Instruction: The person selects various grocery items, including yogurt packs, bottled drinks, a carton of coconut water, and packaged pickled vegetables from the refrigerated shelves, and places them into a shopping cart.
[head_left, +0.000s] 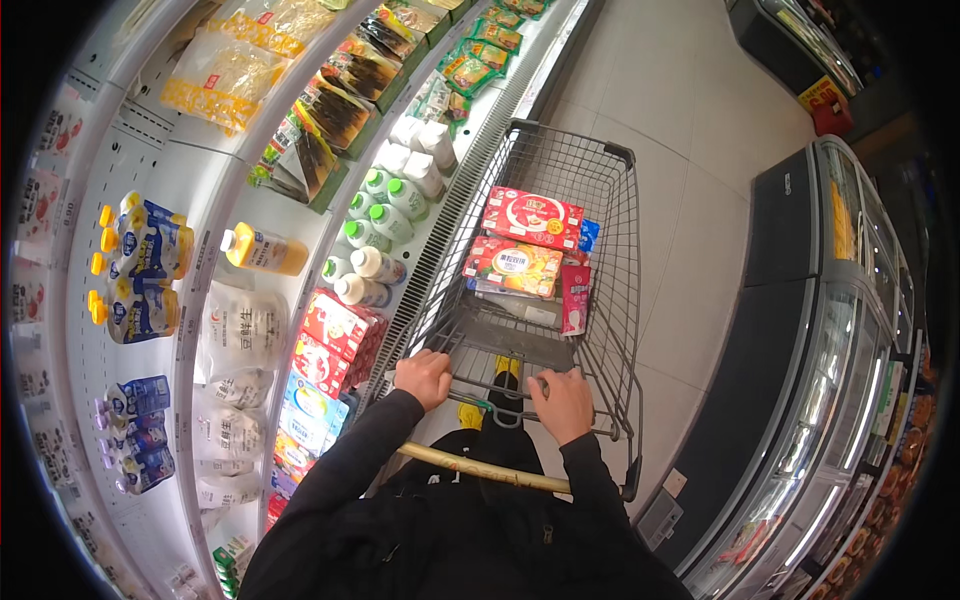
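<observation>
Before me stands a wire shopping cart (636, 300), its yellow handle bar (487, 466) crossing beneath my forearms. My left hand (424, 379) is curled over the near wire edge of the basket, at its left. Further right on the same edge, my right hand (564, 405) has its fingers bent over the wire; the palms hide the exact hold. Inside the basket lie a red carton (532, 217), an orange-and-red fruit-printed carton (512, 266), a pink packet (575, 300) and a clear bottle (525, 309) on its side. A blue package (589, 235) shows partly behind the red carton.
Along my left runs a refrigerated shelf with green-capped bottles (390, 221), an orange juice bottle (264, 250), yellow-capped bottle packs (142, 270) and stacked drink cartons (330, 322). Glass-topped freezers (840, 360) line the right side. Pale floor tiles (675, 225) lie between.
</observation>
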